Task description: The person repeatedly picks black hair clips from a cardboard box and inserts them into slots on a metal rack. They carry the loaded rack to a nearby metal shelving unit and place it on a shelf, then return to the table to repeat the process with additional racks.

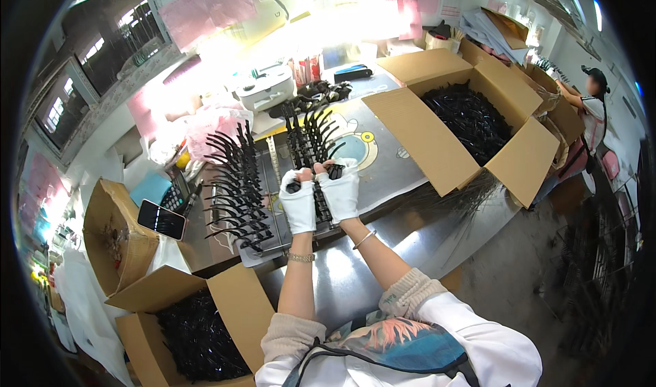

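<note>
My left hand (298,197), in a white glove with bare fingertips, is closed around a small dark piece at the near part of a rack. Beside it, my right hand (337,187), gloved the same way, is closed too, with a black piece showing at its fingers. Both hands are close together over the right-hand row of curved black strips (298,135), which stand up along the rack; its near part is partly hidden by my gloves. To the left, another row of curved black strips (236,182) fans out toward the left. The exact shape of the held pieces is hidden.
An open cardboard box (410,113) of black strips stands at right, another box (239,312) at lower left. A phone (162,220) leans by a calculator (173,197). A white machine (265,89) and black pieces (320,93) lie behind. A person (593,110) works far right.
</note>
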`<state>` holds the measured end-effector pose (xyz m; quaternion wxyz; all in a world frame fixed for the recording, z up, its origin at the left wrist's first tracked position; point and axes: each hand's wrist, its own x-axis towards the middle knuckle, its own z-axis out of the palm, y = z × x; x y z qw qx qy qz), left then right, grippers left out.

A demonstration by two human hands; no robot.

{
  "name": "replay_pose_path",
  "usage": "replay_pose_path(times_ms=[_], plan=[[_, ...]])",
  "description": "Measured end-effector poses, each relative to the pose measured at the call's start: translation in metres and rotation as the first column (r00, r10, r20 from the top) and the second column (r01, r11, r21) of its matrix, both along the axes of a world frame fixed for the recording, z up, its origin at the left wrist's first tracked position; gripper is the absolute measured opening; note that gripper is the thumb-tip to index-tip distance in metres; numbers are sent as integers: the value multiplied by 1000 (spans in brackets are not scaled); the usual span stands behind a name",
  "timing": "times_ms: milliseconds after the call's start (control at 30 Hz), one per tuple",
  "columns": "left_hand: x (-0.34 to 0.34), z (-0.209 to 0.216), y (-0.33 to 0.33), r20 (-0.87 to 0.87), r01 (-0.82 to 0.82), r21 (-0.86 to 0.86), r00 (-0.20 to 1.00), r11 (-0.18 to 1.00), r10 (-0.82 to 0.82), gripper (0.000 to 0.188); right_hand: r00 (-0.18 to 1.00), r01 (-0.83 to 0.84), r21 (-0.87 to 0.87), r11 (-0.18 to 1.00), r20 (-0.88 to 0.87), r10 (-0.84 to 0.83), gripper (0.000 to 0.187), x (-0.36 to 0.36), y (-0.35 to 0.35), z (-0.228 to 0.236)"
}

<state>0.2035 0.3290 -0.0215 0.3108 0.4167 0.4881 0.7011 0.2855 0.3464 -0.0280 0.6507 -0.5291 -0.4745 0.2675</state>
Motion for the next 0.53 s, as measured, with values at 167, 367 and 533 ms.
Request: replay_pose_path(times_ms=[167, 367, 533], plan=[[7, 2, -4, 6, -37, 43, 999, 998, 36, 28, 989, 10, 52, 999, -146, -2, 32, 11, 1, -10], [-3, -1, 6, 133, -64, 150, 990, 987, 45, 33, 76, -329, -176, 928, -984, -160, 32, 43, 30, -41], [-11, -6, 13, 109, -63, 46, 992, 997, 58, 31, -102, -553, 17, 833, -994, -47, 38, 58, 40, -90]])
